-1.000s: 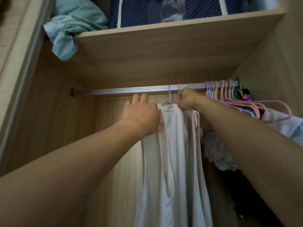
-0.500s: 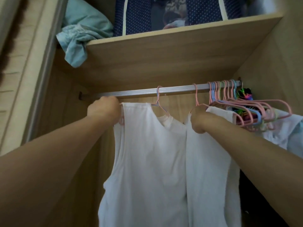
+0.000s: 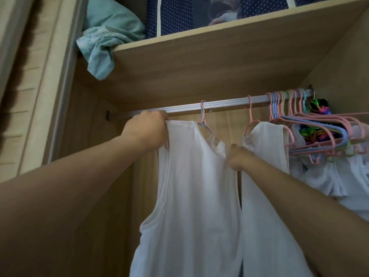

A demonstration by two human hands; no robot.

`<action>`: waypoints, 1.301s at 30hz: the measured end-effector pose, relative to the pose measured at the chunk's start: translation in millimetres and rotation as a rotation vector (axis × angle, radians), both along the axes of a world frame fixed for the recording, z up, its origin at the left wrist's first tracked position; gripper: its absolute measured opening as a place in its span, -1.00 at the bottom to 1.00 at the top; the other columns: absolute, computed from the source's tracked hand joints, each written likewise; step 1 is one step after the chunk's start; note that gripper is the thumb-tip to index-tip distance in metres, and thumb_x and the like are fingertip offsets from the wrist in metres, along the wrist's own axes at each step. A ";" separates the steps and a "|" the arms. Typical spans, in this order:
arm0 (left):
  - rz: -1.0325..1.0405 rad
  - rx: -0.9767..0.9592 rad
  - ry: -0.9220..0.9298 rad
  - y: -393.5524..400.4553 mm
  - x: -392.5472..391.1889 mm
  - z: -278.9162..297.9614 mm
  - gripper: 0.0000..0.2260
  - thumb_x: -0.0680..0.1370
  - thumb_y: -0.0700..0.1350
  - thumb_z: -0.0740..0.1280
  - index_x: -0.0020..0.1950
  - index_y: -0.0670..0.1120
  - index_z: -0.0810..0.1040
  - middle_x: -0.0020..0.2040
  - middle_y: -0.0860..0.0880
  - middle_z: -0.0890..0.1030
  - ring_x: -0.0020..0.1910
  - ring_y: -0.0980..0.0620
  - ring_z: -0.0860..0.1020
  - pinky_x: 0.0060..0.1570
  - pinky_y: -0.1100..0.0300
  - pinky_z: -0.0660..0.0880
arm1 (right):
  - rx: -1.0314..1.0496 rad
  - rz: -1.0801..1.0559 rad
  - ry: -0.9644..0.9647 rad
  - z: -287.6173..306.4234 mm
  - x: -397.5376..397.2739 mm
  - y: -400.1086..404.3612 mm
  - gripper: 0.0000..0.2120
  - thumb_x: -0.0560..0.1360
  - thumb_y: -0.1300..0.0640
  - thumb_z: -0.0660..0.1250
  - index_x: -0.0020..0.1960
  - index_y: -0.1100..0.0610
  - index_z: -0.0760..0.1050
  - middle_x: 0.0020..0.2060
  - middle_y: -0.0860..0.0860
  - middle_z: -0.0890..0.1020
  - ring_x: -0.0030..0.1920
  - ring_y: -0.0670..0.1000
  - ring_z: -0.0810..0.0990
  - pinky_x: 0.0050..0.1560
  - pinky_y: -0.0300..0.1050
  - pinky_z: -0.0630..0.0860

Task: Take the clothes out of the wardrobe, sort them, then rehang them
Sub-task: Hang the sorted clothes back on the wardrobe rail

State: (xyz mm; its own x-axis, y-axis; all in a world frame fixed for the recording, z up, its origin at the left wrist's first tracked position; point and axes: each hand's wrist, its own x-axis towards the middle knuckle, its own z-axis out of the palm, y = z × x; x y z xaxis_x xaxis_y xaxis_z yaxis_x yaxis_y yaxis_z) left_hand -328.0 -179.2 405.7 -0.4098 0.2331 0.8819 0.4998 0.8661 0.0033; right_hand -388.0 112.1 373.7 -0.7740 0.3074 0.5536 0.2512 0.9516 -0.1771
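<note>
White vest [image 3: 195, 176] — left hand [image 3: 147, 130], right hand [image 3: 238, 158] grip its shoulders.

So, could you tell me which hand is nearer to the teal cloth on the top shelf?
Left. The left hand grips the white vest's shoulder below the teal cloth; the right hand pinches fabric lower and farther right.

The light wood-grain wardrobe shelf [image 3: 209, 62] looks like matt laminate board, and beneath it the ribbed silver metal rail [image 3: 223, 104] has a dull sheen. The thin white sleeveless cloth top [image 3: 195, 186] is soft, slightly sheer and creased, and it hangs from a smooth blue plastic-coated hanger [image 3: 203, 116], with a bunch of smooth pink plastic-coated hangers [image 3: 319, 132] further right. On the shelf, the crumpled pale teal cloth [image 3: 103, 43] looks matt and rumpled beside a navy dotted fabric storage bag [image 3: 171, 17].
</note>
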 end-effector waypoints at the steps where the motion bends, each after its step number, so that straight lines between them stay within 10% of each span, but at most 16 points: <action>1: -0.006 -0.007 0.003 2.1 1.6 1.2 -0.77 0.53 -0.17 0.27 0.17 -0.01 0.54 0.14 -0.15 0.61 0.03 -0.24 0.55 -0.02 -0.01 0.52 | -0.031 0.023 0.115 0.6 9.2 -4.7 -0.58 0.56 0.14 0.27 0.38 0.22 0.33 0.26 0.19 0.51 0.23 0.19 0.52 0.11 -0.03 0.48; 9: -0.143 -0.010 0.027 28.7 11.9 0.1 -0.94 0.49 -0.11 0.35 -0.11 -0.08 0.50 0.00 -0.17 0.60 0.02 -0.25 0.56 -0.07 0.03 0.52 | -0.312 0.256 0.352 18.3 103.5 -64.5 -0.56 0.63 0.23 0.16 0.50 0.20 0.28 0.41 0.20 0.41 0.35 0.24 0.44 0.33 0.05 0.43; 15: -0.410 0.078 -0.006 33.1 30.7 -20.5 -0.90 0.53 -0.01 0.35 -0.08 -0.02 0.50 -0.13 0.01 0.62 -0.05 -0.10 0.57 -0.07 0.07 0.50 | -0.572 0.495 0.426 -4.4 149.1 -104.8 -0.71 0.66 0.09 0.15 0.33 0.14 0.45 0.07 0.13 0.56 0.12 0.16 0.60 0.21 0.23 0.55; 20: -0.513 0.190 -0.045 6.1 32.8 -48.0 -0.73 0.53 -0.17 0.30 0.22 -0.07 0.56 0.15 -0.07 0.59 0.18 -0.10 0.53 0.17 0.11 0.44 | 0.053 0.359 0.497 -12.3 151.8 -134.5 -0.60 0.63 -0.10 0.17 0.44 -0.07 0.40 0.42 0.08 0.36 0.40 0.09 0.38 0.34 -0.03 0.34; 23: -0.515 0.229 -0.345 4.4 27.2 -59.7 -0.47 0.60 0.03 0.31 0.55 -0.05 0.31 0.43 -0.12 0.47 0.38 -0.12 0.46 0.31 0.12 0.39 | 0.390 0.063 0.429 -12.4 154.0 -142.9 -0.69 0.59 0.10 0.21 0.29 0.07 0.52 0.24 0.13 0.43 0.18 0.21 0.54 0.08 0.03 0.47; 29: -0.716 0.266 -0.497 49.0 45.6 -58.9 -0.43 0.61 0.13 0.25 0.60 0.07 0.20 0.43 -0.13 0.48 0.32 -0.19 0.51 0.31 0.07 0.46 | 0.133 -0.179 0.323 8.3 174.5 -121.7 -0.77 0.55 0.23 0.27 0.17 0.22 0.55 0.07 0.21 0.61 0.04 0.21 0.64 0.01 0.01 0.60; 33: -0.683 0.113 -0.541 74.8 60.7 -67.1 -0.46 0.63 -0.12 0.25 0.60 -0.07 0.20 0.51 -0.13 0.39 0.43 -0.15 0.41 0.29 0.16 0.37 | 0.334 -0.291 0.224 10.0 181.0 -104.0 -0.76 0.58 0.20 0.22 0.21 0.20 0.53 0.11 0.19 0.59 0.08 0.21 0.62 -0.12 -0.02 0.46; 39: -0.464 0.098 -0.456 47.2 78.0 -85.9 -0.52 0.57 -0.07 0.29 0.51 -0.06 0.37 0.45 -0.11 0.41 0.29 -0.10 0.51 0.13 0.19 0.46 | 0.402 -0.276 0.207 12.8 147.7 -71.8 -0.61 0.61 0.12 0.18 0.42 0.13 0.38 0.36 0.21 0.46 0.25 0.21 0.53 0.17 0.04 0.50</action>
State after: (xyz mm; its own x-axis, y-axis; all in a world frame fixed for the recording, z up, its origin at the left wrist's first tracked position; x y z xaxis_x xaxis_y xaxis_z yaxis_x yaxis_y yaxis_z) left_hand -250.0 -131.9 319.8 -0.6237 0.4026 0.6700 0.7511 0.5461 0.3711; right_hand -240.2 40.3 386.5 -0.5562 0.2164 0.8024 0.5003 0.8581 0.1154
